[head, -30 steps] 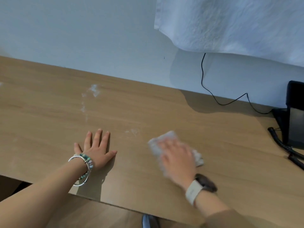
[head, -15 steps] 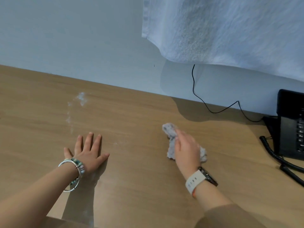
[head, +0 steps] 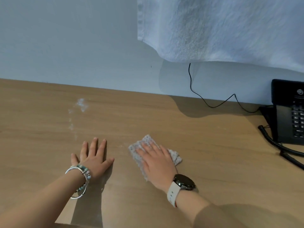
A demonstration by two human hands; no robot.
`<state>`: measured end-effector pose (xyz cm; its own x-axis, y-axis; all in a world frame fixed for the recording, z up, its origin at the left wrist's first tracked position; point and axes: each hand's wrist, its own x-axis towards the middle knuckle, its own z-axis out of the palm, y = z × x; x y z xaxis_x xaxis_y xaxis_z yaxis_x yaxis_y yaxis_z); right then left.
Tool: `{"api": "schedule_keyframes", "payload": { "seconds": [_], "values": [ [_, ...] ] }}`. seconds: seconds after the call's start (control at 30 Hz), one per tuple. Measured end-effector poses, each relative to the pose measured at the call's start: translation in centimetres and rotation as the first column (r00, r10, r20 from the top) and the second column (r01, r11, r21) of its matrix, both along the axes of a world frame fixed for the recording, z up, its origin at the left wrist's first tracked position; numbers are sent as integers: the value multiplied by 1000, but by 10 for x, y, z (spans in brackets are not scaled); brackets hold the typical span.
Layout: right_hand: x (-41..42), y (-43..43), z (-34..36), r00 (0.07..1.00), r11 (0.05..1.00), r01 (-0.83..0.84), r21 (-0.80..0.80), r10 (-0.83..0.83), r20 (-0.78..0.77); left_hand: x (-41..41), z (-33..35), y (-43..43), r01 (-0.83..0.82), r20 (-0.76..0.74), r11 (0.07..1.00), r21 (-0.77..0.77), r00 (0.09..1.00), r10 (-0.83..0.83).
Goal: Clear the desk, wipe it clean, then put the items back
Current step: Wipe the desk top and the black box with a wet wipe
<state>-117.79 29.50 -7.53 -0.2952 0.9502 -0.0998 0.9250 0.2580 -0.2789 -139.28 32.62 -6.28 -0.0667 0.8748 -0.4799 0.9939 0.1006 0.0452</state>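
1. My right hand (head: 156, 159) lies flat on the cloth (head: 148, 140). Fingers are straight and the palm presses down, w/ no pinch or curl round it.
2. The cloth sits under that palm on the desk (head: 213, 170). Its edges poke out past my fingertips and on the little-finger side.
3. My left hand (head: 93, 158) is also flat, fingers spread on bare wood just beside the right. It holds nothing; prob. bracing me.
4. Handling: the cloth looks thin, soft, light and a bit crumpled. I expect it to bunch or slip out if pressure is uneven. Best to keep the palm over its middle, or hook fingers over the far edge.
5. The desk top looks smooth, so the cloth should slide easily.
6. White smears (head: 81, 104) sit ahead of my left fingertips, well apart from the cloth. Not wiped yet, I reckon.
7. In the way: a black phone (head: 289, 112) sits well off to the right of my right hand, w/ its coiled cord (head: 269, 139) trailing toward me. A wide stroke that way could snag it.
8. A thin cable (head: 212, 105) runs along the wall beyond my fingertips. A white towel (head: 222, 30) hangs above, clear of the wood.
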Motion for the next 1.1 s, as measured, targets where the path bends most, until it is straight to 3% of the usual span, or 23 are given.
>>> {"api": "schedule_keyframes", "payload": {
  "seconds": [0.03, 0.1, 0.13, 0.2, 0.23, 0.3, 0.37, 0.4, 0.47, 0.57, 0.67, 0.73, 0.8, 0.87, 0.93, 1.0, 1.1],
  "values": [
    [17, 6, -1, 998, 991, 58, 122, -63, 32, -2, 0, -1, 9, 13, 1000, 2, 1000, -9],
    [66, 27, 0, 913, 882, 391, 263, -408, 11, -5, 0, -3, 18, 38, 1000, 8, 999, -19],
    [88, 37, 1, 832, 821, 532, 206, -552, 51, -5, -1, -2, 21, 44, 1000, 12, 999, -22],
    [97, 45, 1, 785, 784, 619, -42, -616, 68, -6, 0, 0, 0, 79, 1000, 19, 997, -1],
    [83, 43, 1, 823, 821, 568, -51, -565, 63, -7, 1, 3, -31, 119, 999, 21, 993, 28],
    [44, 28, -5, 968, 968, 243, 53, -246, 46, -10, 3, 11, -92, 198, 995, 26, 976, 85],
    [27, 23, -8, 998, 996, -8, 91, 2, 64, -11, 4, 16, -105, 194, 994, 35, 976, 97],
    [35, 37, -6, 998, 997, -25, 77, 21, 59, -11, 3, 18, -99, 170, 994, 37, 981, 91],
    [76, 77, -8, 974, 978, 202, 53, -206, 96, -8, 0, 17, -79, 125, 996, 34, 989, 74],
    [130, 128, -7, 832, 839, 544, 23, -543, 115, -7, -4, 16, -59, 65, 998, 34, 996, 57],
    [125, 163, -4, 754, 751, 656, -70, -650, 89, -6, -5, 17, -62, 37, 998, 33, 997, 60],
    [97, 171, -1, 853, 854, 519, -29, -516, 84, -4, -6, 17, -65, 35, 997, 34, 997, 63],
    [58, 157, -1, 971, 973, 230, 17, -231, 63, -5, -7, 17, -66, 28, 997, 27, 998, 65],
    [20, 124, -1, 994, 995, -97, 0, 97, 53, -5, -6, 17, -65, 25, 998, 9, 998, 64],
    [12, 108, 0, 960, 962, -273, -3, 273, 64, -5, -5, 18, -57, 20, 998, -4, 998, 57],
    [38, 132, -4, 983, 986, -151, 64, 143, 111, -6, -3, 18, -61, 23, 998, -5, 998, 61],
    [97, 185, -7, 964, 970, 234, 66, -240, 112, -4, -3, 19, -63, 27, 998, -8, 998, 63]
  ]
}}
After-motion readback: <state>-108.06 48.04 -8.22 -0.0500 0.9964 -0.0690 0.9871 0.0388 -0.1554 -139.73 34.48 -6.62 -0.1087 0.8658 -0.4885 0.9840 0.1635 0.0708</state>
